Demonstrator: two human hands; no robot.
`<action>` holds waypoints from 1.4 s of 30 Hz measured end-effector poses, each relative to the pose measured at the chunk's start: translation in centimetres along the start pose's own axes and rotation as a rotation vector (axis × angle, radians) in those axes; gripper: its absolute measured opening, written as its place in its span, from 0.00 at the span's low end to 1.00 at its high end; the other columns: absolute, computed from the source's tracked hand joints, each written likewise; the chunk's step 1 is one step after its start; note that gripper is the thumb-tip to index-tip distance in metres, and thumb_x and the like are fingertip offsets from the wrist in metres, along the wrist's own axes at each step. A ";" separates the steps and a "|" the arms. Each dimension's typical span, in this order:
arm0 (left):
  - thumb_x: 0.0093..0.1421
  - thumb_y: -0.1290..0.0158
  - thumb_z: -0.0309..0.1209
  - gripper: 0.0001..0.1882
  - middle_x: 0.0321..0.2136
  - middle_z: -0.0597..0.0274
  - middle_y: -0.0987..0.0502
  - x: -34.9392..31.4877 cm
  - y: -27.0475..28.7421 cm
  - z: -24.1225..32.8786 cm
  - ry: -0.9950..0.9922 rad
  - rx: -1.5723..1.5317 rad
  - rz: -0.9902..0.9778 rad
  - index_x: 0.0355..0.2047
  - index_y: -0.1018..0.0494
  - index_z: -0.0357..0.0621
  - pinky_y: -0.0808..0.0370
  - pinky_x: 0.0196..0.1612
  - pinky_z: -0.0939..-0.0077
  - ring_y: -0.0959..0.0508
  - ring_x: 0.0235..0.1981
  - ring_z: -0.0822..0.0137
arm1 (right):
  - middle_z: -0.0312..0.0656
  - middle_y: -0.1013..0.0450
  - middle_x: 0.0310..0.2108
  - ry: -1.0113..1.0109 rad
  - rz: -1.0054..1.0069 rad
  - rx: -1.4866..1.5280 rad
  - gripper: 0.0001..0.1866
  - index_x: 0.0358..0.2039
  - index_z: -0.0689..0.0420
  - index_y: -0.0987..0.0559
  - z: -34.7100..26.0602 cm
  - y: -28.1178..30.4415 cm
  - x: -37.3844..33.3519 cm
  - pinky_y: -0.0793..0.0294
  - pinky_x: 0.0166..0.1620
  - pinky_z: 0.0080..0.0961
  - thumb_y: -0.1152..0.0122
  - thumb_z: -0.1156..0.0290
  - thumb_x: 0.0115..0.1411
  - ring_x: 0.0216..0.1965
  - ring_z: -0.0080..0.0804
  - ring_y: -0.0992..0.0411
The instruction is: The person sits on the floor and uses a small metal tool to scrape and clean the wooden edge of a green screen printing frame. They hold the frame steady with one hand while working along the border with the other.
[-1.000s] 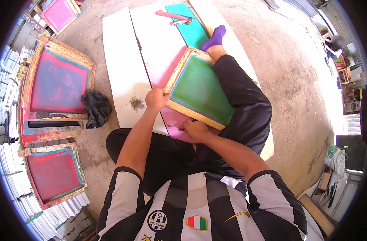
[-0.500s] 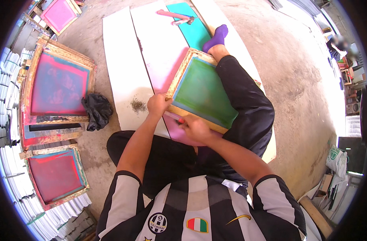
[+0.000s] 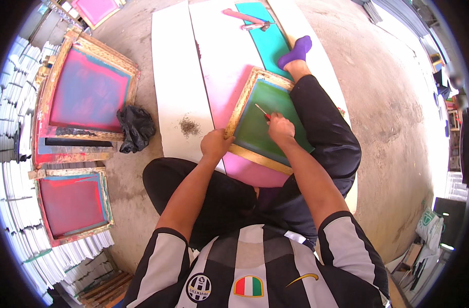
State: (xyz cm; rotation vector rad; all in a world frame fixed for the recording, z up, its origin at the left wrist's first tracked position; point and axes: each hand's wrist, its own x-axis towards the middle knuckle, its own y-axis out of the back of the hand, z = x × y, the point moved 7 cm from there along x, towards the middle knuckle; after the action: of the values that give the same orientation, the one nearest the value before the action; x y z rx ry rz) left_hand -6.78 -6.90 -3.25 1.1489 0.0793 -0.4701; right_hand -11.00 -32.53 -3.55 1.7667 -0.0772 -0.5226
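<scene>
Green screen (image 3: 254,129) lies on boards (image 3: 178,77), beside right leg (image 3: 327,123). Left hand (image 3: 216,144) clamps its left corner. Right hand (image 3: 281,128) is closed on screwdriver (image 3: 267,117) over screen. Tools (image 3: 244,17) sit far; black bag (image 3: 136,129), left.

Obstructed, cropped and indistinct items.
Handle of slim red-handled tool (image 3: 264,111) mostly concealed in right hand (image 3: 281,128); tip too small to classify. Left fingertips concealed at corner of green screen-printing frame (image 3: 257,128); its right side covered by right leg (image 3: 324,113). Pink frame (image 3: 96,8) cropped by upper edge, striped shirt (image 3: 251,262) by lower. Person (image 3: 442,84) near right rim blurred. Hand tools (image 3: 256,24) on teal board (image 3: 273,46) too small to identify.
</scene>
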 end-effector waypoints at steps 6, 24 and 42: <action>0.58 0.35 0.49 0.20 0.34 0.52 0.15 -0.4 -0.1 -0.6 -0.011 -0.024 0.002 0.40 0.16 0.47 0.19 0.42 0.50 0.14 0.38 0.47 | 0.51 0.18 0.45 0.067 0.058 0.204 0.16 0.52 0.55 0.24 -2.2 1.3 -2.8 0.19 0.48 0.52 0.38 0.61 0.68 0.46 0.58 0.18; 0.58 0.35 0.47 0.19 0.37 0.54 0.17 0.3 -0.9 -0.1 -0.059 -0.062 0.051 0.40 0.17 0.45 0.19 0.42 0.52 0.15 0.40 0.49 | 0.58 0.19 0.42 0.233 -0.008 0.368 0.21 0.64 0.43 0.24 -6.7 -0.7 -6.6 0.20 0.49 0.57 0.44 0.62 0.71 0.43 0.63 0.20; 0.59 0.37 0.46 0.18 0.32 0.53 0.18 0.6 -1.2 0.2 -0.081 -0.011 0.058 0.39 0.17 0.47 0.20 0.39 0.49 0.16 0.35 0.47 | 0.63 0.19 0.45 0.166 -0.137 0.567 0.25 0.68 0.47 0.26 -7.1 -2.1 -5.0 0.20 0.53 0.57 0.46 0.65 0.71 0.49 0.65 0.20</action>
State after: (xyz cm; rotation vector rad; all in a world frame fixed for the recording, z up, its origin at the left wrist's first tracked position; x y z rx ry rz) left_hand -6.70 -7.71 -4.36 1.1171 -0.0218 -0.4636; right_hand -13.26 -23.92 -2.80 2.3767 0.0153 -0.4776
